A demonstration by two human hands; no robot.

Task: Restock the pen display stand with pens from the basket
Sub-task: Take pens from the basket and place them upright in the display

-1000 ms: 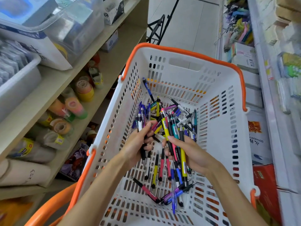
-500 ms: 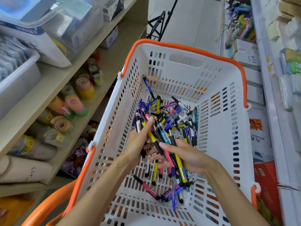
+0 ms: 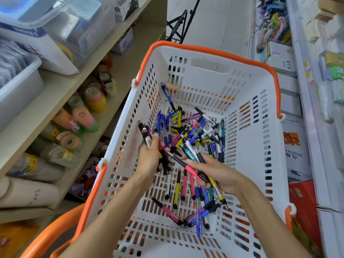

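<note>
We are still at the gathering step: loose pens lie heaped in the basket. Our left hand grips dark pens; our right hand clasps a mixed bunch. Next we should carry them to the stand, which isn't in view.

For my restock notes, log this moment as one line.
stage: gathering pens | left hand: holds black pens | right hand: holds mixed pens | basket: loose pens remain | display stand: not in view

Multicoloured pens lie jumbled across the floor of the white, orange-rimmed basket.
</note>
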